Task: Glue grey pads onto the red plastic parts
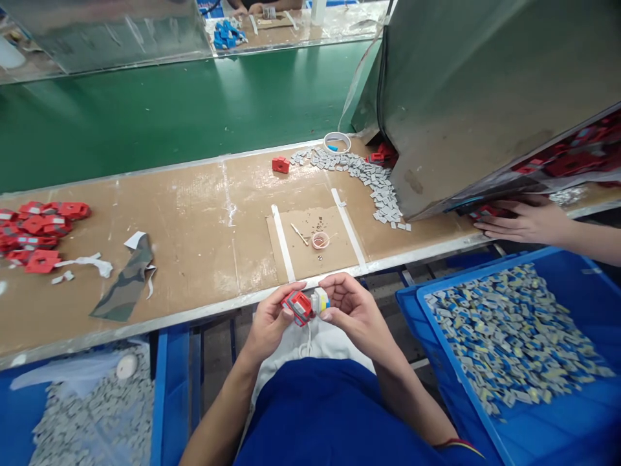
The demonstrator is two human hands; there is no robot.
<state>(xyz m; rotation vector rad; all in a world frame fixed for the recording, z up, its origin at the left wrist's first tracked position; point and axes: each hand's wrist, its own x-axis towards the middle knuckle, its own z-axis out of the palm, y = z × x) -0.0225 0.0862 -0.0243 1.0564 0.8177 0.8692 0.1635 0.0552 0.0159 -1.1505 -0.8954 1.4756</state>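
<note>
Over the table's front edge, my left hand (270, 320) is closed around a red plastic part (297, 307) with grey trim. Close beside it, my right hand (352, 309) pinches a small grey, blue and yellow piece (319, 300). The two parts meet or nearly meet; whether they touch I cannot tell. Just beyond my hands, a cardboard sheet (310, 265) is taped to the table, with a small round cup (320, 240) and a thin stick (299, 234) on it.
Red parts (41, 226) are heaped at the left near a camouflage cloth (127, 281). Small grey pieces (369, 175) spread by a tape roll (336, 143). Blue bins (417, 304) flank me. A metal housing (466, 97) overhangs the right, where another person's hand (528, 220) reaches under.
</note>
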